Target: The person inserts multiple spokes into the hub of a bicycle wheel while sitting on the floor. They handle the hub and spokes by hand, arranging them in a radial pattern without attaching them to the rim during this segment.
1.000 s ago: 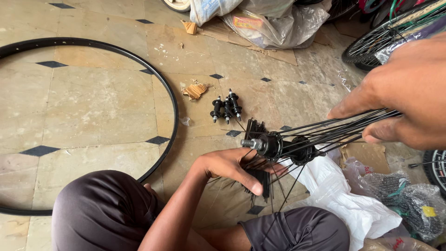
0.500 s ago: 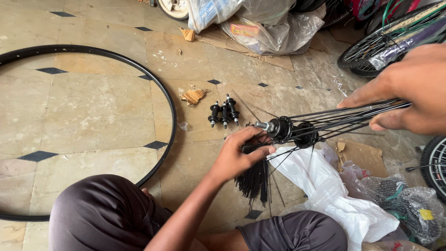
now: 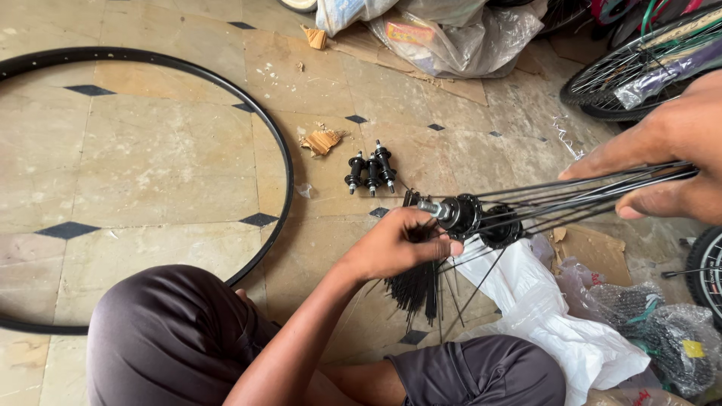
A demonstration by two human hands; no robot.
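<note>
Black hub [image 3: 460,216] with spokes [image 3: 579,192], above white plastic bag [image 3: 556,323].
Left hand [image 3: 398,244] grips loose spokes [image 3: 415,289]; right hand [image 3: 669,154] pinches the hub's spokes.

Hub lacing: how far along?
Done: a fan of spokes already sits in the hub. In hand: right hand gathers their ends, left hand holds the hub above the loose spokes. Left: rim lies unlaced on the floor; three spare hubs untouched.

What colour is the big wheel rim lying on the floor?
Black. The wheel rim shows plainly in the head view, a thin hoop on the tan tiled floor.
</note>
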